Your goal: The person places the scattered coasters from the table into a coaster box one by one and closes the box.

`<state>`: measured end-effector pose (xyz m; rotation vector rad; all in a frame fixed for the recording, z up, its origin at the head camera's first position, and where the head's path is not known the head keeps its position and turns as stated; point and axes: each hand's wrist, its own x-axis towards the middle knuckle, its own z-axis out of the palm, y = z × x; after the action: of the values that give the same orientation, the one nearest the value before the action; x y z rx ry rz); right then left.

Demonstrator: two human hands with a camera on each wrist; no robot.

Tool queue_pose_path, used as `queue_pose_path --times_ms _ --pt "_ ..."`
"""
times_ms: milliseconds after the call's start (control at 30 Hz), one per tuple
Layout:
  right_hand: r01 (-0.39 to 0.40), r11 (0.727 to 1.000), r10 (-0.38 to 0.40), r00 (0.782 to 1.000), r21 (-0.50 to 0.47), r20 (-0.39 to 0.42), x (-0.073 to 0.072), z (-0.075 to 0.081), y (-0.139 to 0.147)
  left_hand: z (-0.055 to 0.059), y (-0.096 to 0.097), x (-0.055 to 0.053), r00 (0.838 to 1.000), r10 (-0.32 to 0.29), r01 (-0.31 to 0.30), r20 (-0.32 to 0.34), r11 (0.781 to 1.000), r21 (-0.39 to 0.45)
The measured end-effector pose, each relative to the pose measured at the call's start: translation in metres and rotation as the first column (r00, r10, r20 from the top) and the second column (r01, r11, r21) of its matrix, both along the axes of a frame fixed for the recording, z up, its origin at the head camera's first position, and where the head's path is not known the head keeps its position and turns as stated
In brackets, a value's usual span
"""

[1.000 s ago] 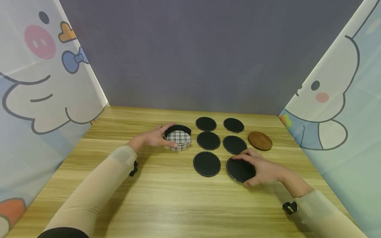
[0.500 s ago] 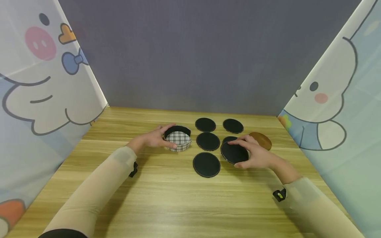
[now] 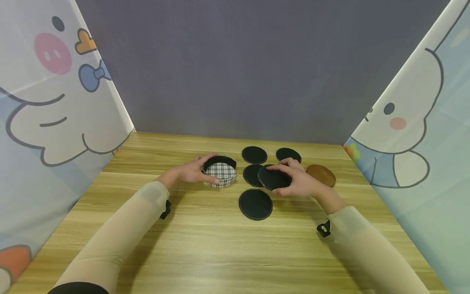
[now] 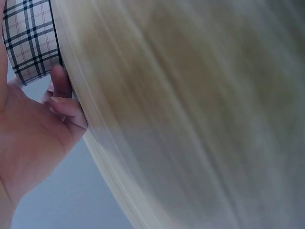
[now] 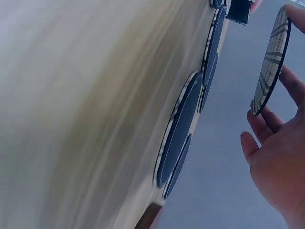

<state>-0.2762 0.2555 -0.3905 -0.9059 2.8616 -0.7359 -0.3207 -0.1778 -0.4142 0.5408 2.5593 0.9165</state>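
Note:
My left hand [image 3: 189,170] grips the left side of a round coaster holder [image 3: 222,181]; its outside and floor are white plaid, its inner wall black. The plaid wall of the holder [image 4: 32,40] also shows in the left wrist view, beside the left hand [image 4: 35,136]. My right hand [image 3: 301,181] pinches a round black coaster [image 3: 273,178] by its edges. In the right wrist view, this coaster [image 5: 271,62] is tilted, off the table, its plaid underside showing. It partly covers a coaster [image 3: 251,175] in the head view.
Other black coasters lie flat: one in front [image 3: 256,204], one at the back left [image 3: 254,155] and one at the back right [image 3: 287,154]. A brown wooden disc [image 3: 322,175] lies right of the right hand. Printed fabric walls flank the wooden table [image 3: 205,245].
My right hand has lifted the front right coaster and carried it left and away from me, toward the holder. The left hand keeps its grip on the holder in the same place.

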Motion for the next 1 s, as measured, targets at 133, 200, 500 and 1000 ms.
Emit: queue_pose_path --times_ms 133,200,500,1000 --pt "-0.006 1.000 0.006 1.000 -0.009 0.007 -0.010 0.001 -0.013 -0.001 0.001 -0.001 1.000 0.000 0.000 0.000 1.000 -0.004" --pt "-0.009 1.000 0.009 1.000 -0.014 0.017 -0.014 0.001 -0.019 -0.001 0.001 -0.001 1.000 0.003 -0.003 0.002 1.000 -0.006" --pt "-0.001 1.000 0.004 0.996 -0.031 0.089 -0.029 0.003 -0.053 -0.001 0.002 -0.002 1.000 -0.003 0.003 0.000 1.000 -0.010" --pt "-0.055 0.998 0.056 0.995 -0.018 0.088 -0.055 -0.009 -0.107 0.001 0.000 -0.002 1.000 -0.004 0.004 0.016 1.000 0.002"
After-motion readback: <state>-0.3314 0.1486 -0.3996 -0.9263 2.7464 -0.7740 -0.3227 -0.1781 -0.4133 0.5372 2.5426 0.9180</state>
